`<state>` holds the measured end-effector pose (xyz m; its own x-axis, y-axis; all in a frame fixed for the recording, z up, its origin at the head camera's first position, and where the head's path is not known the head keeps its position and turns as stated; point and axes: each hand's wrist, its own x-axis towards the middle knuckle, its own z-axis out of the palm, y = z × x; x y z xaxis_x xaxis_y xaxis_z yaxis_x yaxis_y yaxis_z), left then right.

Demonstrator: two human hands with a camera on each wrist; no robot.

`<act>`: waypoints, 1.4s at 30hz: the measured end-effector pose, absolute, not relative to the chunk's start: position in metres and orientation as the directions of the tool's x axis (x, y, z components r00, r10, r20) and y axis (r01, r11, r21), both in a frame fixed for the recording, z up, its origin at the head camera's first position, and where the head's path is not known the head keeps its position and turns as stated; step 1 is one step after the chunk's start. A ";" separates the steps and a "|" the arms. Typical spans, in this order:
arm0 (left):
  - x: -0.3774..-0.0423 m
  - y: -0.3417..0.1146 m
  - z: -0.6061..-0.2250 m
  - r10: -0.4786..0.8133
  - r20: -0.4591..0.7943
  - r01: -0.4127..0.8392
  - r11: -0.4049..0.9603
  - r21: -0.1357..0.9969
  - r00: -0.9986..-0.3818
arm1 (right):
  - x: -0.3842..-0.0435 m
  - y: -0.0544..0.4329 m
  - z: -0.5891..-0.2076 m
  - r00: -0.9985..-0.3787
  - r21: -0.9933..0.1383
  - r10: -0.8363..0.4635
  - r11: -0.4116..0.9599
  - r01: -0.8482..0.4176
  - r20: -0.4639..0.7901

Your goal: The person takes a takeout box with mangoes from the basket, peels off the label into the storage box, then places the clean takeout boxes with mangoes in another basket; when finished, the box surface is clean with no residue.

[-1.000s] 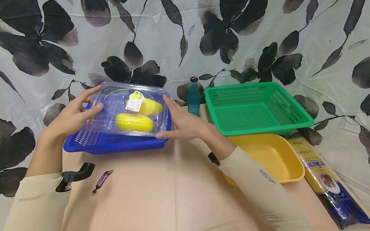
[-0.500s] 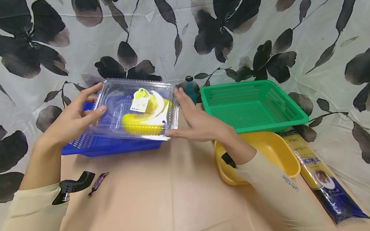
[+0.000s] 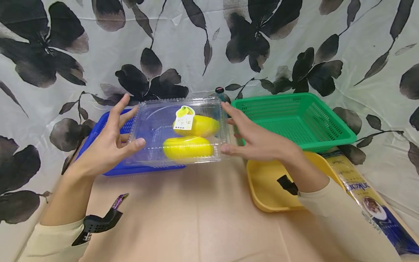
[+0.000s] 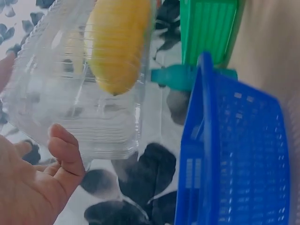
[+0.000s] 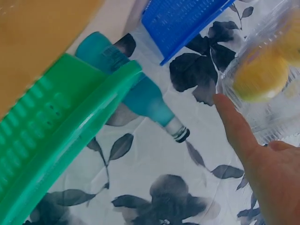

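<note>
A clear plastic clamshell box (image 3: 152, 143) holds two yellow mangoes (image 3: 188, 148) under a small label. Raised above the table, it overlaps the blue basket in the head view. My left hand (image 3: 106, 147) grips its left end, thumb at the front and fingers spread behind. At the other end my right hand (image 3: 258, 142) holds it between thumb and fingers. In the left wrist view the little finger (image 4: 65, 145) bends against the box's end. An extended finger (image 5: 232, 124) of the right hand lies alongside the box in the right wrist view.
Beneath the box stands a blue basket (image 3: 131, 170). A green basket (image 3: 294, 125) and a yellow tub (image 3: 266, 185) are on the right, beside a gold and blue packet (image 3: 370, 196). A teal bottle (image 5: 150, 101) stands behind; a purple-wrapped candy (image 3: 119, 200) lies near the left wrist.
Both hands have carried the box to the right, partly off the blue basket. It now hides most of the bottle in the head view.
</note>
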<state>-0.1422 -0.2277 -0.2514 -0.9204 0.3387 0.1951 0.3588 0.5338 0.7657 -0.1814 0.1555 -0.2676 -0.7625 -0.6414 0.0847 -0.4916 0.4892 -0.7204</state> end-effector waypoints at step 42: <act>-0.075 -0.202 -0.301 0.641 0.108 0.458 0.411 0.788 -0.760 | -0.118 0.220 -0.304 -0.722 -0.601 -0.689 0.605 -0.523 -0.067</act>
